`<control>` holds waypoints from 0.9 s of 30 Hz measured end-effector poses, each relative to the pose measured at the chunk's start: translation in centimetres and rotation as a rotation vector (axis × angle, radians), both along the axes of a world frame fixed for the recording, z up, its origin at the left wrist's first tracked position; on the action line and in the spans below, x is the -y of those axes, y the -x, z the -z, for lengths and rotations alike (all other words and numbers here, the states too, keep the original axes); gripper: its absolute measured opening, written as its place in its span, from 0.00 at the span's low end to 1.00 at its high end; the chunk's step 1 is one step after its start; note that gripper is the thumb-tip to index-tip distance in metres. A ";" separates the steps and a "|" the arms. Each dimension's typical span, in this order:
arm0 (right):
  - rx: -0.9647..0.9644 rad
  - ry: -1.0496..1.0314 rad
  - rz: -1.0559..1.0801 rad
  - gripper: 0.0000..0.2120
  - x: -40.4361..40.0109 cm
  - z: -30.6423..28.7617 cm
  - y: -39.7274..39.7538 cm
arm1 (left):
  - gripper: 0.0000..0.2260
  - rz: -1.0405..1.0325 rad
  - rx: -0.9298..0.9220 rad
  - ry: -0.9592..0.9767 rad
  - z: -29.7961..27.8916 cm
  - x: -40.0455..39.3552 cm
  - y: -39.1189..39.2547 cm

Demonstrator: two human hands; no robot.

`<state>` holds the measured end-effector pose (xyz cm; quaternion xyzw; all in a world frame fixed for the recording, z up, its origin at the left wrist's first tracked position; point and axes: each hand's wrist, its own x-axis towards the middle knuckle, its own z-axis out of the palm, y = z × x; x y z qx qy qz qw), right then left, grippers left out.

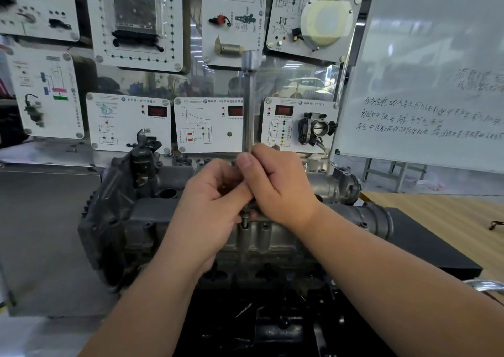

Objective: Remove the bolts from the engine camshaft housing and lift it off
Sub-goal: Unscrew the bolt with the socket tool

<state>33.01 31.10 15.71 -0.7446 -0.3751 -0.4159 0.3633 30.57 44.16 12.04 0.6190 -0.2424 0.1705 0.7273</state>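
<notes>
The grey camshaft housing [275, 234] lies across the top of the engine in the middle of the view. A long steel socket wrench [248, 103] stands upright over it, its lower end hidden between my hands. My right hand [275, 185] is closed around the wrench's lower shaft. My left hand [215, 201] pinches at the same spot just beside it. Below my fingers a bolt [245, 219] sticks partly out of its hole in the housing. Whether the wrench's tip touches the bolt is hidden.
A black timing cover [114, 220] closes the engine's left end. Training panels with sensors and a throttle body [317, 129] line the back wall. A whiteboard [431, 84] stands at the right, above a wooden tabletop [450, 215]. A steel bench [46, 234] lies left.
</notes>
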 end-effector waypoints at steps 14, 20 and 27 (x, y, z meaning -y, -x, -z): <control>-0.153 -0.103 -0.123 0.26 0.4 0.4 -0.3 | 0.10 0.175 -0.026 -0.109 0.4 -0.9 -0.3; -0.117 -0.039 -0.120 0.27 0.2 0.4 -0.2 | 0.12 0.116 0.019 -0.126 0.3 -0.7 0.1; -0.099 -0.124 -0.141 0.16 0.2 0.4 0.1 | 0.07 0.037 0.043 -0.067 0.4 0.0 0.3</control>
